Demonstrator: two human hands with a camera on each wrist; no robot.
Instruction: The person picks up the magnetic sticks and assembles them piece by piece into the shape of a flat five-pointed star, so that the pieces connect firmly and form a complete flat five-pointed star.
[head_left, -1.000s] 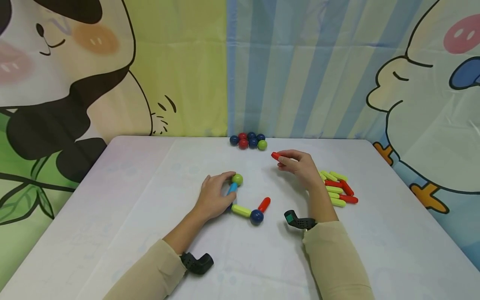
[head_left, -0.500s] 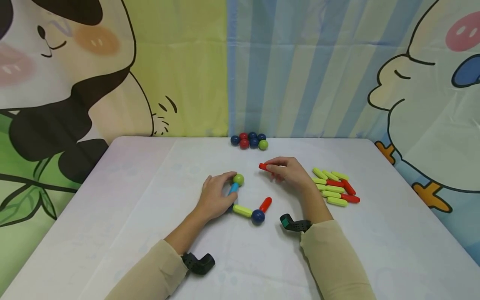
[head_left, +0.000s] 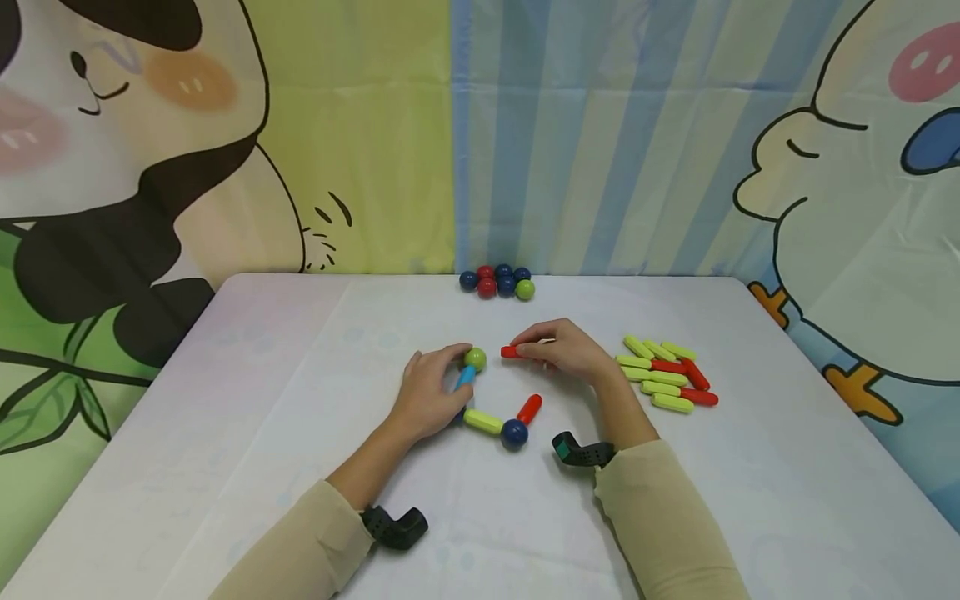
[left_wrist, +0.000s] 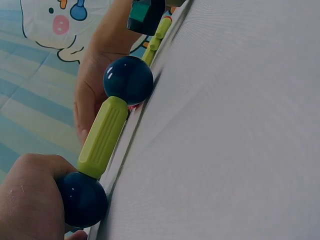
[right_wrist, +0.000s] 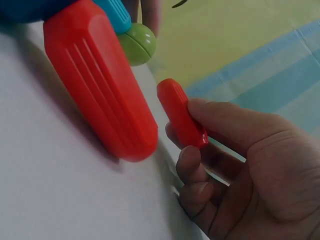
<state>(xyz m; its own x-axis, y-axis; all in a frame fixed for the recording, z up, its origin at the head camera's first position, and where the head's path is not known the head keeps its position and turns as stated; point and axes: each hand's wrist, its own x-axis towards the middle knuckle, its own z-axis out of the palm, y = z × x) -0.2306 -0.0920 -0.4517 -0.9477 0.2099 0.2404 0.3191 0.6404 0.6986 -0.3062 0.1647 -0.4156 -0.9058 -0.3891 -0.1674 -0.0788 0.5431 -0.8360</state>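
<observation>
My left hand [head_left: 427,387] holds the left side of a joined chain of balls and rods. Its fingers reach to the green ball [head_left: 476,359], beside the light blue rod [head_left: 466,377], and its thumb is at a dark blue ball [left_wrist: 83,200]. From that ball a yellow-green rod [head_left: 483,421] runs to a second dark blue ball [head_left: 513,433], from which a red rod [head_left: 530,408] sticks out. Between thumb and fingers, my right hand [head_left: 566,348] pinches another red rod [right_wrist: 181,114]. That rod's free end points at the green ball, a small gap apart.
Several loose red, blue and green balls [head_left: 506,287] sit together at the table's back edge. Right of my right hand lies a group of yellow-green rods [head_left: 663,377] and red rods [head_left: 699,397]. A printed curtain [head_left: 600,167] hangs behind the white table [head_left: 262,375].
My right hand has moved left and toward me with the red rod, bringing it close to the green ball. The left hand and the chain have stayed put.
</observation>
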